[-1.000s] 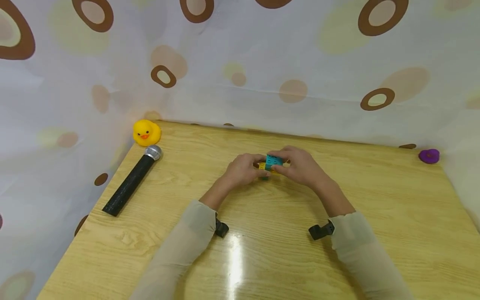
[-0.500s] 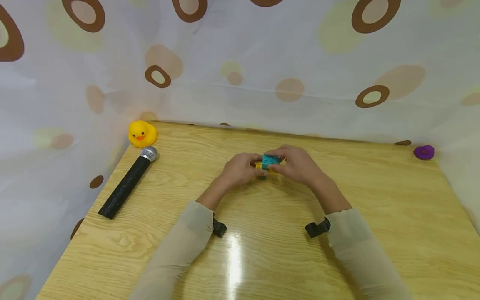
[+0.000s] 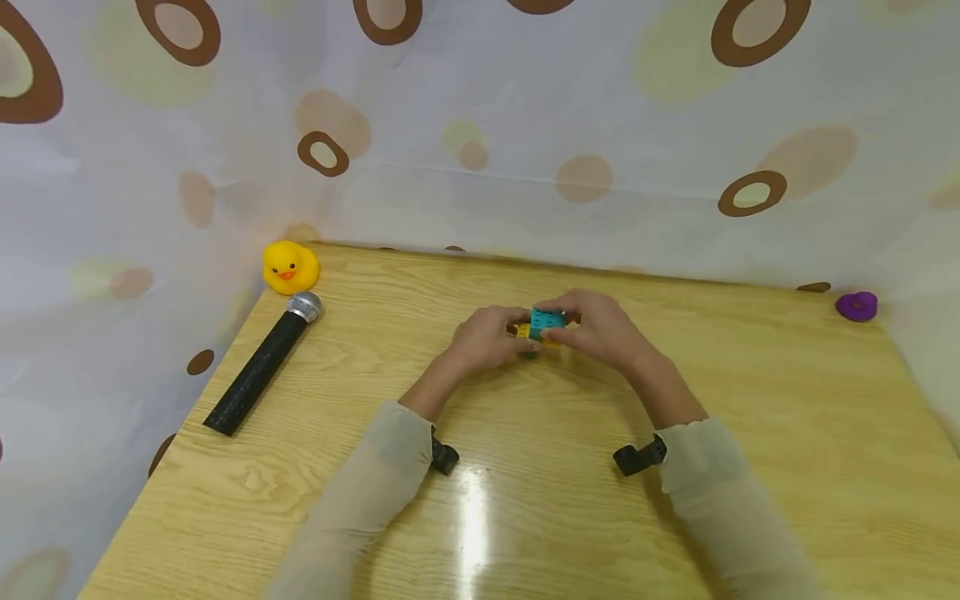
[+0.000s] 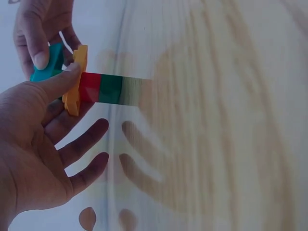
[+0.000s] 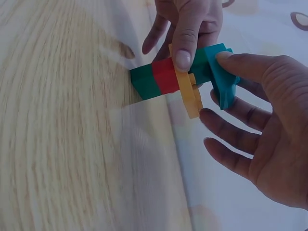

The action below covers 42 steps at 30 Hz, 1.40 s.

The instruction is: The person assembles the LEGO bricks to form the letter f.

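Note:
A stack of toy building blocks stands upright on the table between the hands. In the right wrist view its lowest block is green [image 5: 144, 83], then comes a red block [image 5: 165, 76], a wider yellow plate [image 5: 189, 98] and another green block [image 5: 201, 67]. A teal block [image 5: 222, 79] tops it, jutting out to one side. My left hand [image 3: 483, 337] steadies the stack, its thumb and forefinger pinching around the yellow plate and the block above. From the other side my right hand [image 3: 600, 329] pinches the teal block between thumb and fingers.
A black microphone [image 3: 258, 367] with a silver head lies at the left of the wooden table [image 3: 547, 517]. Behind it sits a yellow rubber duck [image 3: 290, 268]. A small purple ring-like object [image 3: 857, 307] is at the far right corner. A patterned sheet [image 3: 480, 108] hangs along the back.
The head view shifts slightly and back. Both hands keep their hold on the stack, and the teal block stays on top with hardly any visible movement.

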Tool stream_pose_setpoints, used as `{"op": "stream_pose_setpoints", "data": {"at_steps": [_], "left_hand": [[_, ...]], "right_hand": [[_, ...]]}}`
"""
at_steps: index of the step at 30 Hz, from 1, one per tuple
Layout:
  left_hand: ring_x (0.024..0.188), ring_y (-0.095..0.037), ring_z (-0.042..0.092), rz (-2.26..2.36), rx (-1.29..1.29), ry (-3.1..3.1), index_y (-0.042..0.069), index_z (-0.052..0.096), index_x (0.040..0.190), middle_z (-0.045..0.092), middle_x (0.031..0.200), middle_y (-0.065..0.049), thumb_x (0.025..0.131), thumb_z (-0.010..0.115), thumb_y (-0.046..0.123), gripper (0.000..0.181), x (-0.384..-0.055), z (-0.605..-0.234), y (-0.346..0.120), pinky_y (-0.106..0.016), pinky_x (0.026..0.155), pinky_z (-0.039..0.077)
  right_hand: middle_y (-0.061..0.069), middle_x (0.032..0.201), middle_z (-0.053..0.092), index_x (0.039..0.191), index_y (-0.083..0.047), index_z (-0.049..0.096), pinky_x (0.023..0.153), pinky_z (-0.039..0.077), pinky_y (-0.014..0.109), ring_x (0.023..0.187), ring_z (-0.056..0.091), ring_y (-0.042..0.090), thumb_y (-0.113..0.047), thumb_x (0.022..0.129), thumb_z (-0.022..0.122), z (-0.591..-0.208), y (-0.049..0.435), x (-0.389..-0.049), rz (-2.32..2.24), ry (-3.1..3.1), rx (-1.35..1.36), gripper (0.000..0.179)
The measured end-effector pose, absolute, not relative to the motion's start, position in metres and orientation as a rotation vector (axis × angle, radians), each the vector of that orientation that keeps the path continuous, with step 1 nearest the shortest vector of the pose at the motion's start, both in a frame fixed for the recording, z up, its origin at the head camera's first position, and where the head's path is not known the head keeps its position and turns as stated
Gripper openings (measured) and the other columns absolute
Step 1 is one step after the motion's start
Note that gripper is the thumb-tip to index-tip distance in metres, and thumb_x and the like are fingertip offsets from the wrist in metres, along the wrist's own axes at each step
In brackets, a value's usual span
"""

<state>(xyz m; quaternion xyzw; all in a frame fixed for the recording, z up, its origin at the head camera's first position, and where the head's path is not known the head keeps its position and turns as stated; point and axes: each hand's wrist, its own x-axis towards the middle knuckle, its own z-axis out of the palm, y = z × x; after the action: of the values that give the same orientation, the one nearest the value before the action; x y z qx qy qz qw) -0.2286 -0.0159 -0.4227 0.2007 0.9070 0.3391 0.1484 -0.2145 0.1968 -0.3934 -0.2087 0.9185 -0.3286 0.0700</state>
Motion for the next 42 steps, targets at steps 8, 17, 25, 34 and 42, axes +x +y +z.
{"op": "stream_pose_setpoints", "data": {"at_steps": [8,17,25,34,42], "left_hand": [[0.123,-0.023,0.064,1.017,0.605,2.597,0.021,0.062,0.140,0.069,0.133,-0.001,0.095,0.072,0.041,0.050,-0.227,-0.423,-0.015,-0.044,0.098,0.054],[0.124,-0.027,0.063,1.203,0.555,2.522,0.019,0.057,0.145,0.066,0.136,-0.008,0.094,0.073,0.038,0.056,-0.225,-0.417,-0.010,-0.044,0.097,0.056],[0.105,-0.023,0.073,1.635,0.392,2.273,0.033,0.048,0.151,0.068,0.131,-0.016,0.093,0.075,0.033,0.064,-0.226,-0.408,0.000,-0.042,0.086,0.061],[0.082,-0.023,0.077,1.756,0.359,2.087,0.036,0.048,0.151,0.074,0.121,-0.013,0.096,0.072,0.031,0.060,-0.228,-0.407,0.005,-0.049,0.082,0.061],[0.089,-0.027,0.078,1.682,0.280,2.025,0.028,0.043,0.156,0.066,0.136,-0.016,0.102,0.064,0.023,0.058,-0.231,-0.414,0.011,-0.045,0.081,0.062]], "right_hand": [[0.010,0.131,0.064,0.142,-0.018,0.062,0.090,0.057,0.046,0.108,0.067,0.027,-0.029,0.099,0.068,-0.407,0.200,-0.210,-1.139,2.712,-0.610,0.045],[0.013,0.136,0.063,0.152,-0.019,0.050,0.091,0.057,0.048,0.110,0.068,0.030,-0.037,0.103,0.060,-0.416,0.206,-0.206,-1.206,2.757,-0.617,0.053],[0.016,0.149,0.052,0.158,-0.036,0.036,0.095,0.054,0.056,0.110,0.070,0.035,-0.051,0.103,0.054,-0.409,0.222,-0.208,-1.375,2.679,-0.467,0.060],[0.018,0.142,0.056,0.156,-0.022,0.042,0.098,0.056,0.046,0.114,0.065,0.045,-0.037,0.106,0.054,-0.412,0.232,-0.208,-1.609,2.490,-0.480,0.054],[0.019,0.140,0.057,0.156,-0.016,0.041,0.098,0.057,0.039,0.116,0.066,0.036,-0.038,0.104,0.058,-0.425,0.236,-0.203,-1.710,2.362,-0.288,0.059]]}}
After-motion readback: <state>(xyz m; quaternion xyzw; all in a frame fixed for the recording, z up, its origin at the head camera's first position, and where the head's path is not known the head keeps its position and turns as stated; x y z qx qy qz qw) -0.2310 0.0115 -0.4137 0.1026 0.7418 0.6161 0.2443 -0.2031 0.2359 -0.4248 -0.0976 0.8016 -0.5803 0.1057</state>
